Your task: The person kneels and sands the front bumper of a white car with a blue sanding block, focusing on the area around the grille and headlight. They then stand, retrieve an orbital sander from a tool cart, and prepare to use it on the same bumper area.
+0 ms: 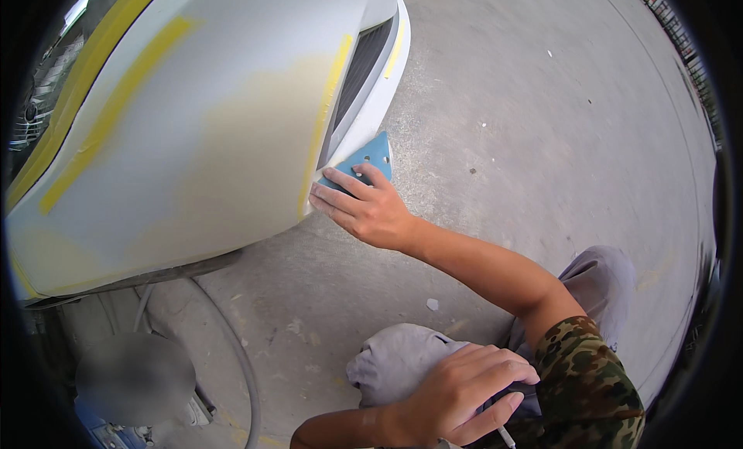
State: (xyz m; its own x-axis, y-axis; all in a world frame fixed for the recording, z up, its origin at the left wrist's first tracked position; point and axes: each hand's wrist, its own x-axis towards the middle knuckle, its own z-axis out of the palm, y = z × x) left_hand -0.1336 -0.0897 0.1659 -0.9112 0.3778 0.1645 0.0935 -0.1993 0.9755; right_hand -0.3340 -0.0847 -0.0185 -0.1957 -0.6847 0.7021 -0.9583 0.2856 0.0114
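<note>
Head view shows me a pale vehicle panel (pixel 255 132); at its right edge, the right hand (pixel 377 215), fingers nearly straight, holds a blue sheet (pixel 377 150). The left hand (pixel 457 391) curls loosely, seemingly around a white stick (pixel 507 437). I'd press flat and evenly.

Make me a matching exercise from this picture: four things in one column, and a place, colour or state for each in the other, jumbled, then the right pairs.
Things
1. Right hand
2. Sheet
3. Hose
4. Left hand

Places, colours or states
A. Near a bent knee
B. On the floor
C. Fingers touching the sheet
D. Blue, with holes

Pairs: 1-C, 2-D, 3-B, 4-A
</note>
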